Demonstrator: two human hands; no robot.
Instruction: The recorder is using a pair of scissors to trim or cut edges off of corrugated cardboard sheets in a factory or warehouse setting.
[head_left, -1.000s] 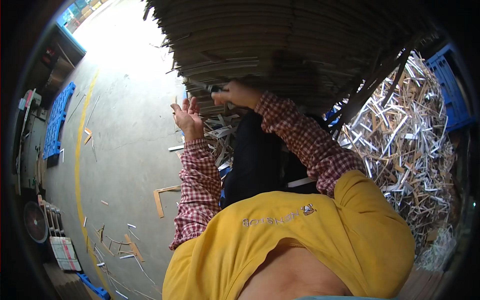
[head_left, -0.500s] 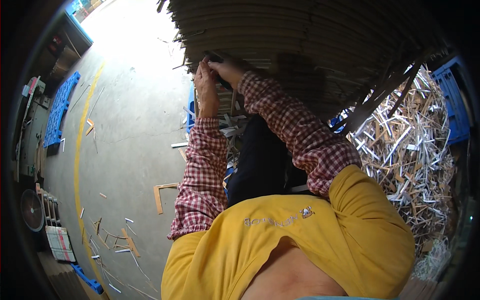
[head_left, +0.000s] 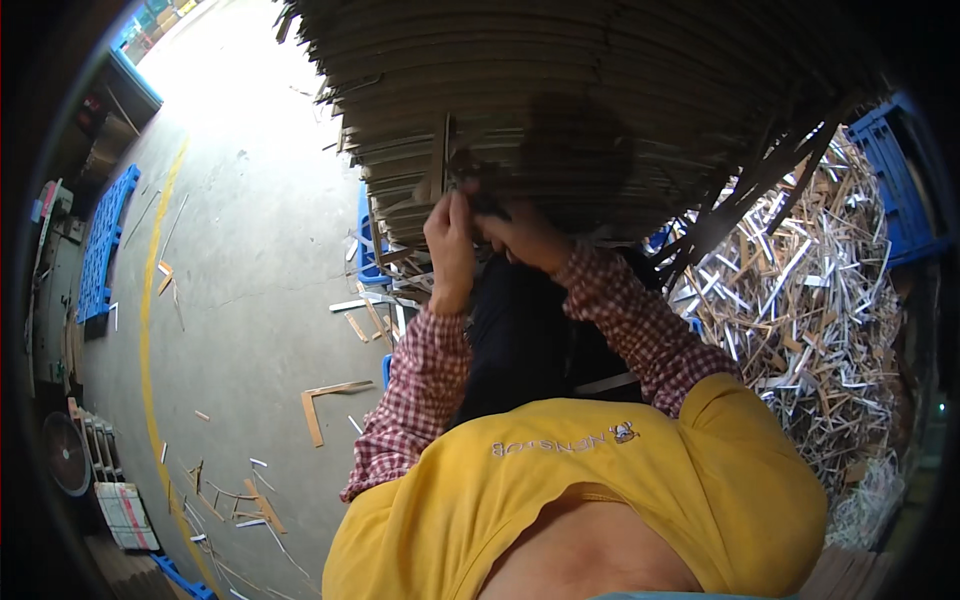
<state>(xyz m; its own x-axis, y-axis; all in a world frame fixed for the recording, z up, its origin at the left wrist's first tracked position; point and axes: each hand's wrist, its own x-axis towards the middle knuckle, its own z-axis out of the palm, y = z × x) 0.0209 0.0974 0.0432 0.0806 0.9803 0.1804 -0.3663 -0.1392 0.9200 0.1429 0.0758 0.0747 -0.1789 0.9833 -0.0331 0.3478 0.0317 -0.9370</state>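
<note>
While both hands are raised to it, seen above and beyond them: a very large stack of flat cardboard sheets (head_left: 560,90), brown, edges layered, filling the whole far side. To the right of the hands, a wide heap of pale cardboard strips (head_left: 810,300) on the floor, with a blue pallet (head_left: 905,180) at its far right end. To the left of the hands, grey concrete floor (head_left: 250,250) with a yellow line (head_left: 150,330) and another blue pallet (head_left: 100,250) well apart. Below and left of the hands, an L-shaped cardboard scrap (head_left: 325,400) lying alone, smaller scraps near it. Left hand (head_left: 450,240) at the edge of the stack, fingers curled narrow around a thin upright strip (head_left: 442,160) sticking out from the sheets. Right hand (head_left: 520,235) just beside the left, touching it, fingers bent close on something small and dark (head_left: 488,205); what it is, cannot tell. Both sleeves red checked, over a yellow top.
</note>
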